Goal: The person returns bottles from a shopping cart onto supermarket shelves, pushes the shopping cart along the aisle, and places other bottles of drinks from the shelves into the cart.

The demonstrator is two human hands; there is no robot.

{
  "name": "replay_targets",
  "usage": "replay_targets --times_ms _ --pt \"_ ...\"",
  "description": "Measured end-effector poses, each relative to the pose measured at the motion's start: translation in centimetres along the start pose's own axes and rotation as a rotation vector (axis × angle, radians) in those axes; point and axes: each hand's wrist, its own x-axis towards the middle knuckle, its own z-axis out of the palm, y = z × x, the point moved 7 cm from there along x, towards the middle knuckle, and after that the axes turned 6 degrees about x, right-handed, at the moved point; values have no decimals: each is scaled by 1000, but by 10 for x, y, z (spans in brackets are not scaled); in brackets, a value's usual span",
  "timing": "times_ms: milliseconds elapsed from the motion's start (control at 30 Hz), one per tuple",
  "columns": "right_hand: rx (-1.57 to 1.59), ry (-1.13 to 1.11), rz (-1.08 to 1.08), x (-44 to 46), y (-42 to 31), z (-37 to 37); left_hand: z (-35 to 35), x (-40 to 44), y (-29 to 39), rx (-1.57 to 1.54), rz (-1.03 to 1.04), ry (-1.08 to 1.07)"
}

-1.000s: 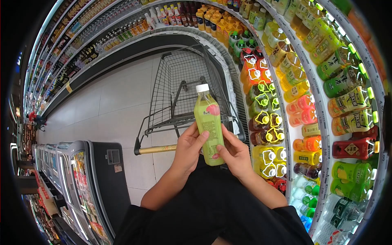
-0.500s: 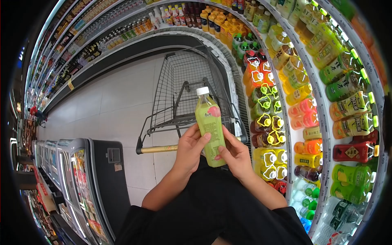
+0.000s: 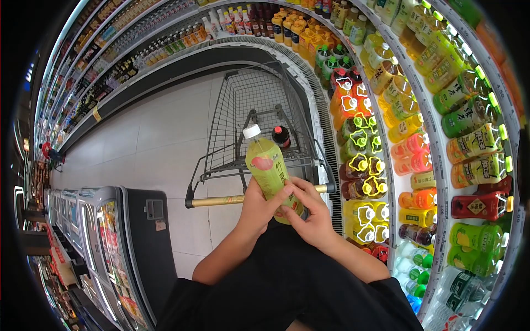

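Note:
A drink bottle [image 3: 265,161] of pale yellow-green liquid, with a white cap and a pink picture on its label, is held up in front of me. It tilts so that its cap points up and to the left. My left hand [image 3: 258,203] wraps round its lower left side, thumb across the front. My right hand [image 3: 310,214] closes on the lower right side near the base, its fingers touching the label. Just beyond the bottle stands a wire shopping cart [image 3: 226,118] with a gold-coloured handle. Inside the cart is a dark bottle [image 3: 280,135] with a red cap.
Curved shelves [image 3: 428,165] packed with coloured drink bottles rise close on my right. More bottle shelves [image 3: 138,52] run along the back and far left. A dark freezer cabinet [image 3: 146,237] stands at the lower left, beside the pale tiled floor [image 3: 160,121].
The bottle has been turned in my hands, bringing another side of its label round, and its top leans further left. The dark bottle in the cart now shows from behind it.

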Motion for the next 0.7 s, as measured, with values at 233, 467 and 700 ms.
replay_targets --times_ms 233,467,700 --pt "84 64 75 3 4 -9 -3 4 3 -312 -116 -69" --pt "603 -50 524 -13 39 13 -2 3 9 -327 -89 -111" --pt "505 -45 456 -13 31 16 -7 5 24 -190 39 -85"
